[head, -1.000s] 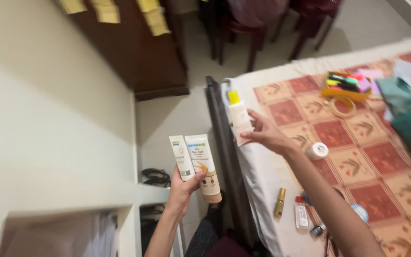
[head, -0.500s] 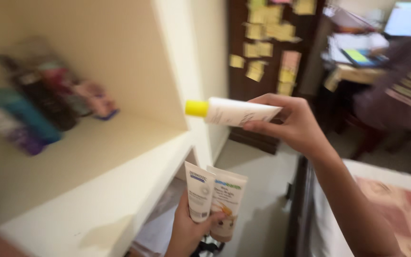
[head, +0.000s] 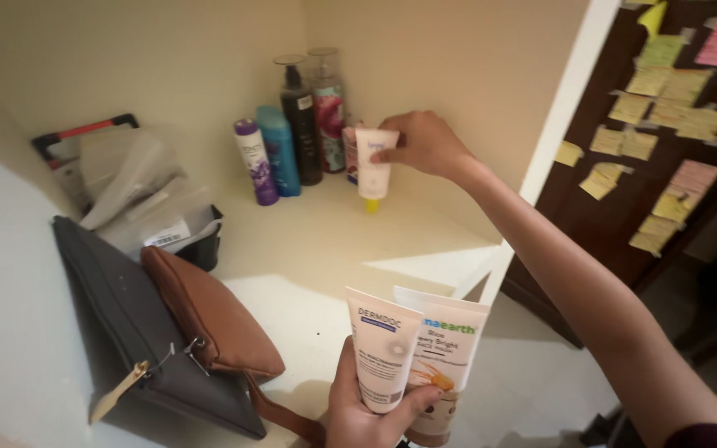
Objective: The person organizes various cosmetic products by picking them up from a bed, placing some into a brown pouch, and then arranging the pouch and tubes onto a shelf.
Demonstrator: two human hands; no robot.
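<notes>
In the alcove, on the cream shelf [head: 309,249]: one person works with both hands; the view looks down from the head.

Right hand [head: 425,143]: reaches to the back of the shelf; fingers closed round the flat end of a white tube [head: 373,162], pinching it from the side.

White tube: hangs cap-down, its yellow cap [head: 371,204] at or just above the shelf; contact cannot be told. It stands just beside the row of bottles [head: 292,124], in front of a small pink item that is partly hidden.

Left hand [head: 367,411]: low in the foreground, off the shelf edge; thumb and fingers wrapped round the lower ends of two tubes [head: 412,353], held upright side by side, touching.

Handling, judged: all three tubes look light and soft-walled, likely to dent under pressure; their smooth plastic may slip. The crimped end and the cap shoulder are the firmest places to grip. A tube stood on its narrow cap may topple easily.

Bottles: a purple one, a teal one, a dark pump bottle and a clear pump bottle, upright in the corner.

Left of shelf: a grey pouch [head: 139,332] with a brown pouch [head: 209,311] leaning on it; behind them a dark holder with papers [head: 139,199].

Right of alcove: dark door with yellow notes [head: 657,99].
</notes>
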